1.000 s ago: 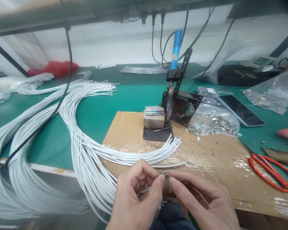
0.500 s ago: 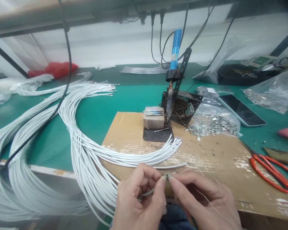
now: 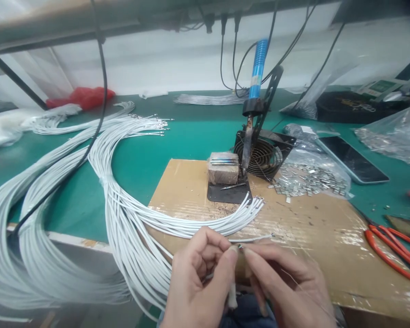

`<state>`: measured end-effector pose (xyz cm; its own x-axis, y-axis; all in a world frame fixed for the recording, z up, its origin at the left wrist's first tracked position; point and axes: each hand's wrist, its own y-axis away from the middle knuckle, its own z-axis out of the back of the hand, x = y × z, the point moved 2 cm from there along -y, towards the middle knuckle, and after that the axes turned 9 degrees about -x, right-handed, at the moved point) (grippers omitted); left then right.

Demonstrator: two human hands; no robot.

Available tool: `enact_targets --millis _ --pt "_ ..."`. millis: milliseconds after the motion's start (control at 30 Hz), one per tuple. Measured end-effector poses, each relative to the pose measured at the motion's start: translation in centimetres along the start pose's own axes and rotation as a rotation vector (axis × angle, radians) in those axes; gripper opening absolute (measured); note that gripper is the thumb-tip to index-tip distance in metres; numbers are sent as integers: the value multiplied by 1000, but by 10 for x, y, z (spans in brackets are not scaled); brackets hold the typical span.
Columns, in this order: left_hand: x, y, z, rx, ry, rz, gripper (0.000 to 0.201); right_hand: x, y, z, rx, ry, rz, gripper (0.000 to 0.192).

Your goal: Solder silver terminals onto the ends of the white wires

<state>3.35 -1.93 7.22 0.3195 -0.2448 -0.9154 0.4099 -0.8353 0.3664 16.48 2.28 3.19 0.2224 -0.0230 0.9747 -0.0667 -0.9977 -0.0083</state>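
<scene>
Brown cardboard [image 3: 177,187]; pinched piece [image 3: 240,247] tiny, dark, glinting

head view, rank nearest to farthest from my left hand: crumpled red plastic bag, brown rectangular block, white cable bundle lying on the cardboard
1. White cable bundle: just beyond the left hand and to its left.
2. Brown rectangular block: farther forward, slightly right.
3. Crumpled red plastic bag: far back, on the left.

Soldering iron [image 3: 258,68] behind cable ends [image 3: 255,207]
</scene>
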Motion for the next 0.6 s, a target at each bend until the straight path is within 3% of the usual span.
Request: enact_targets --millis 133,400,467,600 --pt "-3 -1 2 5 27 4 49 -5 -14 23 86 -43 -41 24" --pt "-2 3 0 -14 -116 -70 33 -4 -28 58 2 -47 38 32" --pt "2 1 0 -15 -250 -193 25 -2 -32 70 -78 -40 64 34" --pt "12 -10 0 71 -556 -689 20 -2 -36 99 -255 -32 93 37"
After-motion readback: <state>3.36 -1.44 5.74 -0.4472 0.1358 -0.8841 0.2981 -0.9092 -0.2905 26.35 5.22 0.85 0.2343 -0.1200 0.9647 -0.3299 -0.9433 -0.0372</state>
